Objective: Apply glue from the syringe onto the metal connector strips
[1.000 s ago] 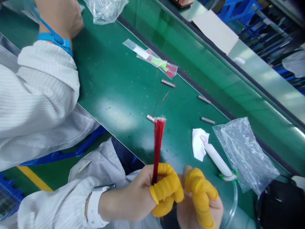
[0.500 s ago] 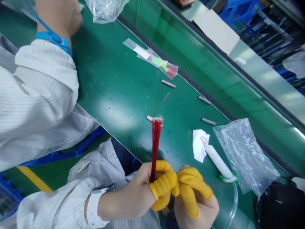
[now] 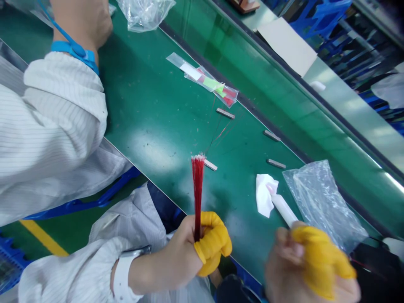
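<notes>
My left hand [image 3: 205, 248], with yellow finger covers on several fingers, is closed around an upright bundle of thin red wires [image 3: 198, 189]. The wires' pale tips fan out slightly at the top. Lower right, my right hand [image 3: 312, 265], also in yellow finger covers, is blurred by motion with its fingers curled together. From its right side runs a thin red wire [image 3: 361, 265], seemingly held in it. Just beyond that hand lies a white tube [image 3: 284, 209] with a white wipe [image 3: 265, 194] at its tip. A small connector strip [image 3: 210, 164] rests behind the bundle's top.
Several more connector strips, such as one [image 3: 225, 113] with fine wires beside it, lie on the green tabletop [image 3: 142, 105]. Labelled clear sleeves [image 3: 205, 82] lie near the far edge. A clear plastic bag [image 3: 325, 198] is at right. A co-worker's arm [image 3: 59, 101] rests at upper left.
My right hand has moved away from my left hand, rightward toward the white tube, and the thin red wire has shifted with it. My left hand still holds the bundle, now tilted slightly left.
</notes>
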Demonstrator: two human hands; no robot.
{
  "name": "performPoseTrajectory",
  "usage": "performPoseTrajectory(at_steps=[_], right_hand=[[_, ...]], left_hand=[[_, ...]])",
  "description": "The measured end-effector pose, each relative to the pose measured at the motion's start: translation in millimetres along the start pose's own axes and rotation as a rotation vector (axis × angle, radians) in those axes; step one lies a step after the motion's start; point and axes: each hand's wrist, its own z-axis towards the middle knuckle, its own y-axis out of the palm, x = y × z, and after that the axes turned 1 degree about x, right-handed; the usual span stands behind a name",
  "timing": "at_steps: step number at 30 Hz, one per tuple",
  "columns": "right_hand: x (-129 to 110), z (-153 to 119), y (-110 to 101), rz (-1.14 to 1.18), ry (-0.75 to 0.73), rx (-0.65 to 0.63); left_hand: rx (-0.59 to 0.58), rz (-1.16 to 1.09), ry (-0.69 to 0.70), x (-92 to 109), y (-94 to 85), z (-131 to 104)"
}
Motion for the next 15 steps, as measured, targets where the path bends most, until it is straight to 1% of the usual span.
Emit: performPoseTrajectory(at_steps=[2,4,7,11,15], right_hand=[[-4.8,12.6,-4.1,-0.023,0.046,-0.076],[-8.3,14.7,-2.5,-0.054,0.09,-0.168],[-8.4,1.7,7.9,-0.06,0.128,-0.246],[-3.0,-17.1,20.9,-0.046,0.132,-0.32],[-1.1,-22.4,28.8,0.031,0.103,-0.425]], left_hand=[[-0.008,0.004,0.0,1.5,-2.2,1.2],[0.015,0.004,-0.003,4.4,-2.4,2.1],[0.047,-0.006,-0.008,8.5,-0.8,3.4],[0.037,-0.026,0.013,9.3,-0.5,6.6],[0.027,0.004,0.047,8.1,-2.6,9.1]])
